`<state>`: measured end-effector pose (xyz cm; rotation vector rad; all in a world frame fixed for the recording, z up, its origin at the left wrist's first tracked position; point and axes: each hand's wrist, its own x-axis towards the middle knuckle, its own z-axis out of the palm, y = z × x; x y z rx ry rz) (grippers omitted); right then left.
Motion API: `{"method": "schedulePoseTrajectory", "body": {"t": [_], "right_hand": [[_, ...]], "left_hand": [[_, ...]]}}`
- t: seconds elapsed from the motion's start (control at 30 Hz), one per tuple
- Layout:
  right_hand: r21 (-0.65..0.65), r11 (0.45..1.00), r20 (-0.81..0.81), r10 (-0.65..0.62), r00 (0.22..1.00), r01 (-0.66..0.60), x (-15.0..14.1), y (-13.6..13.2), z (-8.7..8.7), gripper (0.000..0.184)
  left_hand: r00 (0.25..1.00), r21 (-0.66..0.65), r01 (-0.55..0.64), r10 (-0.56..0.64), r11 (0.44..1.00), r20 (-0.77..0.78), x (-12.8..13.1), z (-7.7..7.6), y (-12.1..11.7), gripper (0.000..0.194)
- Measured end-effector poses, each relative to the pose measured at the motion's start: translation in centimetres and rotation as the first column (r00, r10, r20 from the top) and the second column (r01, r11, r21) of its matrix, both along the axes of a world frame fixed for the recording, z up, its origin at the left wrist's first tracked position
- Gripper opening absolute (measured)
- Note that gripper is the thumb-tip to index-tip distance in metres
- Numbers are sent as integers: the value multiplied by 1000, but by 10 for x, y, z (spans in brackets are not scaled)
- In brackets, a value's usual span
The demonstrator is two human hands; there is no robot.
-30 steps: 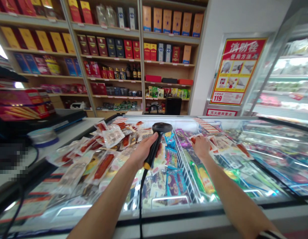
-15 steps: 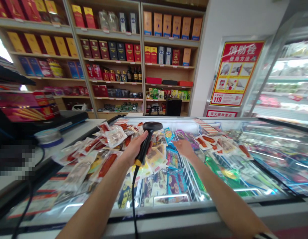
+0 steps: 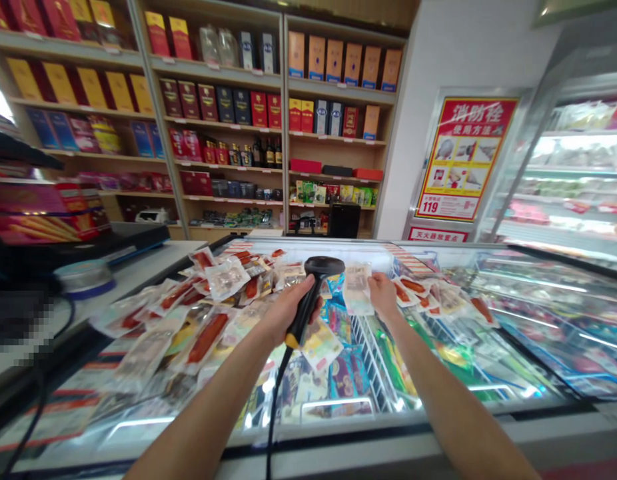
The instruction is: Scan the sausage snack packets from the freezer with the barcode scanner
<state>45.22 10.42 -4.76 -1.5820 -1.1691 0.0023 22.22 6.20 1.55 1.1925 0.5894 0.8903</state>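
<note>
My left hand [image 3: 291, 310] is wrapped round the handle of a black barcode scanner [image 3: 324, 265], its head up and its cable hanging down toward me. In my right hand [image 3: 383, 295] a clear-and-white food packet [image 3: 357, 288] is pinched by its right edge, held upright just right of the scanner head. Below both hands, sealed food packets [image 3: 208, 337], some with reddish sausage-like contents, lie heaped on the glass top of a chest freezer [image 3: 338, 437]. A smaller group of packets [image 3: 418, 293] rests to the right of my right hand.
Under the glass are wire baskets [image 3: 371, 360] with colourful packages. A white counter [image 3: 153, 260] with a round tape-like roll [image 3: 84, 277] and snack boxes [image 3: 43, 213] stands at left. Shelves of boxed goods [image 3: 218, 107] line the back; a lit display fridge [image 3: 578, 173] is at right.
My right hand has picked up a food packet and raised it beside the scanner. My left hand has shifted the scanner a little to the right.
</note>
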Motion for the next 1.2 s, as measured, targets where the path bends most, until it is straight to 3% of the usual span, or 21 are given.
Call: {"method": "schedulePoseTrajectory", "body": {"t": [0.1, 0.2, 0.37, 0.87, 1.0, 1.2], "right_hand": [[101, 994, 23, -47, 999, 44, 8, -3, 3, 21], [132, 991, 86, -20, 996, 9, 3, -6, 5, 19], [134, 991, 104, 11, 995, -25, -4, -9, 8, 18], [157, 986, 123, -71, 990, 52, 2, -9, 8, 19], [107, 980, 136, -182, 974, 168, 15, -7, 8, 19], [-41, 917, 155, -386, 909, 397, 57, -7, 2, 21]], "left_hand": [[999, -12, 42, -42, 999, 0, 6, -2, -6, 33], [999, -41, 48, -48, 998, 19, 7, -4, -9, 32], [997, -80, 58, -54, 995, 50, 5, -4, -7, 33], [988, -87, 124, -115, 988, 101, -6, 4, -10, 31], [989, -67, 104, -96, 992, 114, -14, 3, -6, 32], [993, -90, 24, -14, 996, 116, -27, 2, 0, 32]]}}
